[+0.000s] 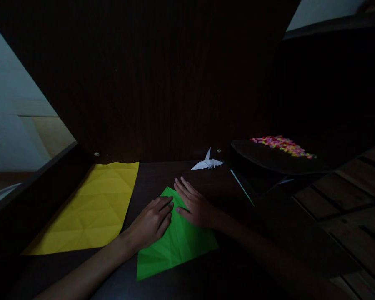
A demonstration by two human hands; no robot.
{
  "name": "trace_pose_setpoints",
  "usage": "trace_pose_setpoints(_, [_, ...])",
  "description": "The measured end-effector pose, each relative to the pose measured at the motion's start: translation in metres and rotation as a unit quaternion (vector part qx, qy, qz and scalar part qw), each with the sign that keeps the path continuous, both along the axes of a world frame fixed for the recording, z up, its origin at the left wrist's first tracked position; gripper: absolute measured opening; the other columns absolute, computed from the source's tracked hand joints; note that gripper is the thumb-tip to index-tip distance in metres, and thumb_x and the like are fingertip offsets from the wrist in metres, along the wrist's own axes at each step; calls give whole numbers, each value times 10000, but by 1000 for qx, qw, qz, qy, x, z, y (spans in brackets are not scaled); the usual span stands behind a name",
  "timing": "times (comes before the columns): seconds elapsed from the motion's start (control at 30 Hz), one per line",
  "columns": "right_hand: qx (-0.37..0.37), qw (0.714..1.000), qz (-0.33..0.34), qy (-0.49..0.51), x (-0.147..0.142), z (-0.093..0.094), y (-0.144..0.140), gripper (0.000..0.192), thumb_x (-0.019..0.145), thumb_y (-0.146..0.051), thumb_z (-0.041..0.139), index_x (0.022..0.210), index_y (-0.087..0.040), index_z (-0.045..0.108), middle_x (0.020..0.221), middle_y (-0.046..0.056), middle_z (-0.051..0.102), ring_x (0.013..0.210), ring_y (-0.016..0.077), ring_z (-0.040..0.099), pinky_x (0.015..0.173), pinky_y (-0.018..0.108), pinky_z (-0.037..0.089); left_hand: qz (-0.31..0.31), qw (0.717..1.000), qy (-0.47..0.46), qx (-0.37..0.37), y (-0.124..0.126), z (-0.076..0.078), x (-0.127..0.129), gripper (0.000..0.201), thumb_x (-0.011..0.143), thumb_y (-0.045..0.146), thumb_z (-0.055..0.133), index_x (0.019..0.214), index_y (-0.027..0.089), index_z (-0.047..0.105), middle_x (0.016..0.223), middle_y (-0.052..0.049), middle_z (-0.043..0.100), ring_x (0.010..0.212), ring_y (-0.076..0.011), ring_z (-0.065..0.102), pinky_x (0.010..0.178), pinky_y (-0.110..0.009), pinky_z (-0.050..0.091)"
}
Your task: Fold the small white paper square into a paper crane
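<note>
A green sheet of creased paper (178, 241), folded to a point at its far end, lies on the dark tabletop in front of me. On its left side rests my left hand (154, 218), open, palm down, its fingers slightly bent on the paper. My right hand (195, 206) lies flat across the paper's right edge, fingers stretched toward the far tip. Both hands cover parts of the green sheet. To the left is a large yellow creased sheet of paper (103, 204), spread out. A white folded paper crane (208, 163) sits beyond my right hand.
A dark upright wooden panel (175, 83) closes off the back, and a low side board (34, 183) borders the left. At right, a thin pale strip (242, 187) lies near a dark curved surface (253, 156) bearing several small colourful pieces (283, 146). Wooden slats (356, 187) show farther right.
</note>
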State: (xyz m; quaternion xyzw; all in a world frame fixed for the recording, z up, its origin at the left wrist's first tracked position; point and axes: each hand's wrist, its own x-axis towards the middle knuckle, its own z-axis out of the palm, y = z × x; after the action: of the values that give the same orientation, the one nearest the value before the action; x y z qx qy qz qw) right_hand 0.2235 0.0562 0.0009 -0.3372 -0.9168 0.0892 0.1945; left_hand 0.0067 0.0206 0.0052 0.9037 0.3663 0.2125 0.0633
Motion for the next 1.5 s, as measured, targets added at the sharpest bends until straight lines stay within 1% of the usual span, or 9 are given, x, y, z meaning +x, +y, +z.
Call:
trace_pose_setpoints(0.13, [-9,1000,-27,-13,10,-1,0,624,925,-402,542,1424,-43,431,1551,198,275,1468,354,123,1158,555,252,26,1000,-5,11,-2,-3,1,293,944,211,491,1178,123,642,1297,-173,590,1199,-317,542,1008,-511,477])
trace_pose_setpoints(0.37, [-54,995,-83,4,14,0,2,634,813,-454,704,1331,-114,569,1517,181,364,1443,375,221,1119,558,326,26,1000,-13,3,-4,-3,1,344,952,216,483,1269,100,543,1274,-163,606,1223,-295,516,1025,-478,470])
trace_pose_setpoints(0.47, [-69,993,-92,-3,14,3,5,657,763,-468,753,1300,-123,599,1494,190,402,1428,390,252,1112,566,331,23,1000,-6,11,-4,-3,2,324,958,217,471,1254,116,554,1286,-157,594,1211,-296,519,1019,-482,465])
trace_pose_setpoints(0.67, [-59,993,-97,19,14,3,5,426,888,-383,632,1240,-142,634,1446,178,466,1405,349,312,1108,548,330,27,999,-15,11,-4,-2,3,272,952,221,473,1185,137,586,1284,-147,589,1195,-294,529,1003,-479,470])
trace_pose_setpoints(0.8, [-51,994,-94,23,16,3,6,380,845,-311,692,1191,-161,642,1400,164,498,1360,330,357,1089,527,347,30,999,-12,2,-5,-1,3,306,962,238,461,1232,135,563,1295,-147,583,1192,-291,529,1005,-479,466])
trace_pose_setpoints(1.0, [-54,992,-111,29,15,12,8,286,775,-292,767,1017,-175,670,1133,105,597,1067,264,522,927,433,448,24,1000,12,-4,-4,0,3,336,973,237,436,1256,133,584,1293,-153,591,1197,-303,527,1001,-496,459])
trace_pose_setpoints(1.1, [-59,990,-123,16,13,17,7,279,754,-290,785,975,-167,667,1032,79,599,968,240,521,866,391,445,29,999,18,-7,-5,0,3,337,974,242,442,1248,114,590,1308,-165,580,1207,-313,520,1005,-508,456])
trace_pose_setpoints(1.3, [-91,985,-144,-5,10,20,6,156,813,-229,719,933,-184,631,958,44,589,926,209,523,846,349,403,29,1000,11,-3,-5,0,2,334,980,242,440,1246,108,590,1364,-167,548,1212,-308,516,1009,-501,453])
trace_pose_setpoints(1.5, [-135,976,-168,-9,6,23,8,149,790,-195,716,858,-179,585,838,5,597,807,165,548,733,284,386,48,999,-7,-9,1,-1,4,290,995,282,440,1150,159,652,1228,-118,647,1083,-280,592,933,-479,487])
